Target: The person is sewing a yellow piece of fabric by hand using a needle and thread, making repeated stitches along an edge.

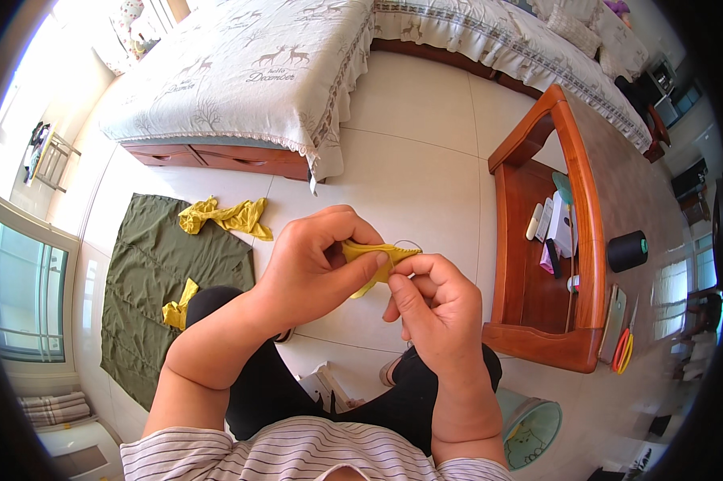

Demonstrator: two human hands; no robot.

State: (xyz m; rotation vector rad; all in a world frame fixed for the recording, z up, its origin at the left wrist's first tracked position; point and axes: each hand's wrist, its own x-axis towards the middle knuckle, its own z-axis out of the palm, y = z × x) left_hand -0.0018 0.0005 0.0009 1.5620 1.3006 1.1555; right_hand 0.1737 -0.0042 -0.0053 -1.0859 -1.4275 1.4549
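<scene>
My left hand (319,270) grips a folded piece of yellow cloth (367,248) between thumb and fingers. Along the cloth's upper edge runs a row of small stitches, and a thin dark loop of thread (407,242) arches over it. My right hand (436,300) is at the cloth's right end, thumb and forefinger pinched on a thin, light sliver, a needle or thread; its details are too small to tell. Part of the cloth hangs below my left thumb, and my left fingers hide the rest.
Right, a wooden table (584,240) carries a black thread spool (627,251), a phone (613,324) and scissors (623,352). Below it stands a green bin (533,433). Left, yellow cloths (226,217) lie by green fabric (157,288). A bed (229,78) stands ahead.
</scene>
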